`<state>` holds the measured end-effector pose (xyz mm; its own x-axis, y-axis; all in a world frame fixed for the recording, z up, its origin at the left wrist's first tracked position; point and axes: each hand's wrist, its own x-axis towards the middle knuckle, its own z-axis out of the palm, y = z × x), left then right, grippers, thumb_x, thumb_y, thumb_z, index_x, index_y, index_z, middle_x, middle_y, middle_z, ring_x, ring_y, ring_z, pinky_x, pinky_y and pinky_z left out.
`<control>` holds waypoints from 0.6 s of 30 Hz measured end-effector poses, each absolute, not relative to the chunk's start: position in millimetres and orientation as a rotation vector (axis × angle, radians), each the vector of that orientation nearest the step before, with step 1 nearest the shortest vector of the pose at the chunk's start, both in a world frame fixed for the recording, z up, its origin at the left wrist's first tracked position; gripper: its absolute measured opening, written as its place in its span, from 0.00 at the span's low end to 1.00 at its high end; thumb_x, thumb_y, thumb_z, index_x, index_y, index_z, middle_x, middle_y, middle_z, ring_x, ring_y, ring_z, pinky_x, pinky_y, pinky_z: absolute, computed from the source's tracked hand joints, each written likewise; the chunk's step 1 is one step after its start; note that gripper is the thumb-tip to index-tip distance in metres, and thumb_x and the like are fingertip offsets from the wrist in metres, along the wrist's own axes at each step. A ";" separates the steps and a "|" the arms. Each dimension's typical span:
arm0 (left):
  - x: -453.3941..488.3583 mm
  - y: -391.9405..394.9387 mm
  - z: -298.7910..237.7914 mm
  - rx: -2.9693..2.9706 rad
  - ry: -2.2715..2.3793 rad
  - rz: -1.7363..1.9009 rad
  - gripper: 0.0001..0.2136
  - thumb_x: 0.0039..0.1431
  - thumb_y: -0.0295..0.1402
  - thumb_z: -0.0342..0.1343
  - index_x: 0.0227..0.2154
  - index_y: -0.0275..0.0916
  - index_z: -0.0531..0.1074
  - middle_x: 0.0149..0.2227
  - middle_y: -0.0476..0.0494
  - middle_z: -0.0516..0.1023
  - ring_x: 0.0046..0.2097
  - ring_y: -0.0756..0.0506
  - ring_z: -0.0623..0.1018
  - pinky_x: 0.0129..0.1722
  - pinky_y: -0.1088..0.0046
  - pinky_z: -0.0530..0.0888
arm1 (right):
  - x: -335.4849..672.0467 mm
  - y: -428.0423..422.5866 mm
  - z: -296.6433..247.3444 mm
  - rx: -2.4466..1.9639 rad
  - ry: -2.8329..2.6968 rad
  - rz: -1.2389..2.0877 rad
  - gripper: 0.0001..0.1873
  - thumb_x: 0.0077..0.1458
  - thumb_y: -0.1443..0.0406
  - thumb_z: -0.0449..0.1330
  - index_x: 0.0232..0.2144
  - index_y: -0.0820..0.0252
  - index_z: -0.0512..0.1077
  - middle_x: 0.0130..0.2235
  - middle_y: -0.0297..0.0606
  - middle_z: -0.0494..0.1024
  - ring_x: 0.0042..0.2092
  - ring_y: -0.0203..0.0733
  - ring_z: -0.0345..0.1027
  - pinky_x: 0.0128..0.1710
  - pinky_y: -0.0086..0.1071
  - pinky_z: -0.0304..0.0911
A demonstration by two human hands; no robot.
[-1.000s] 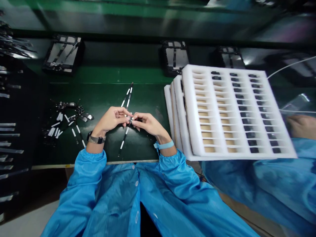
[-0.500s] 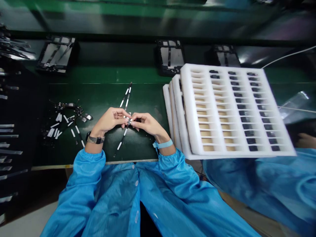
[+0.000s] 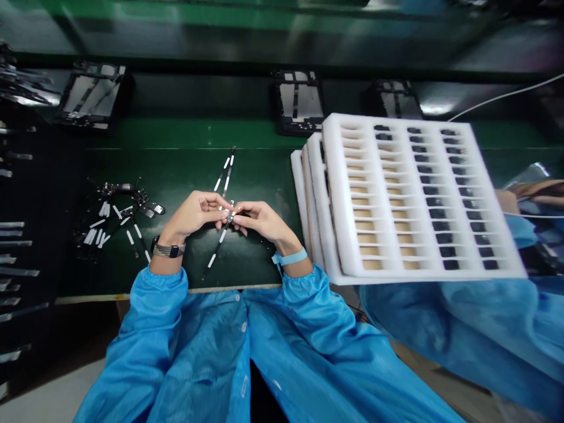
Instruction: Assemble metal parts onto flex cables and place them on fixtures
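Note:
Over the dark green bench top (image 3: pixel 185 170), my left hand (image 3: pixel 194 214) and my right hand (image 3: pixel 259 220) meet fingertip to fingertip. Both pinch a small connector on a thin black flex strip (image 3: pixel 219 244) with white patches. The strip trails down and to the left from my fingers to the mat. Two more such strips (image 3: pixel 227 170) lie just beyond my hands. A watch sits on my left wrist and a blue strap on my right wrist.
A pile of small black parts and white tabs (image 3: pixel 118 214) lies at left. Stacked white foam trays (image 3: pixel 418 200) with slots of dark parts stand at right. Black fixtures (image 3: pixel 92 94) (image 3: pixel 299 100) sit on the belt behind. Another person's blue sleeve (image 3: pixel 484 329) is at right.
My hands stay pinched on the strip and its free end has swung slightly left. The view shifted a little. The other person's hand at right has moved.

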<state>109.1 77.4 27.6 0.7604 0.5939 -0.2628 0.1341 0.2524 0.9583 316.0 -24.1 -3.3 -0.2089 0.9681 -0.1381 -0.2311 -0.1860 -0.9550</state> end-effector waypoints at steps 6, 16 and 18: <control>105.7 78.8 34.3 1.300 0.783 0.464 0.13 0.51 0.35 0.75 0.37 0.33 0.85 0.29 0.41 0.84 0.27 0.47 0.81 0.32 0.71 0.78 | 312.4 -21.6 -6.5 -1.074 -0.934 1.464 0.23 0.49 0.49 0.78 0.33 0.60 0.78 0.32 0.40 0.82 0.31 0.42 0.78 0.25 0.30 0.70; 100.7 83.4 35.9 1.253 0.852 0.700 0.13 0.50 0.34 0.74 0.38 0.34 0.84 0.28 0.43 0.83 0.27 0.48 0.80 0.33 0.71 0.78 | 313.1 -19.3 -3.8 -1.233 -0.840 1.323 0.27 0.48 0.44 0.76 0.28 0.59 0.75 0.25 0.34 0.77 0.23 0.34 0.66 0.19 0.26 0.54; 99.8 83.0 46.5 1.269 0.884 0.732 0.13 0.50 0.35 0.75 0.36 0.35 0.82 0.29 0.43 0.83 0.27 0.48 0.81 0.32 0.71 0.78 | 310.2 -18.7 -2.2 -1.227 -0.814 1.313 0.27 0.48 0.43 0.76 0.29 0.59 0.75 0.25 0.34 0.77 0.23 0.34 0.66 0.19 0.27 0.54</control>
<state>99.8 83.0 46.5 0.4871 0.8604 -0.1502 0.0135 0.1645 0.9863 310.2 -18.7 -2.2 0.1472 0.9694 -0.1965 -0.2554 -0.1547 -0.9544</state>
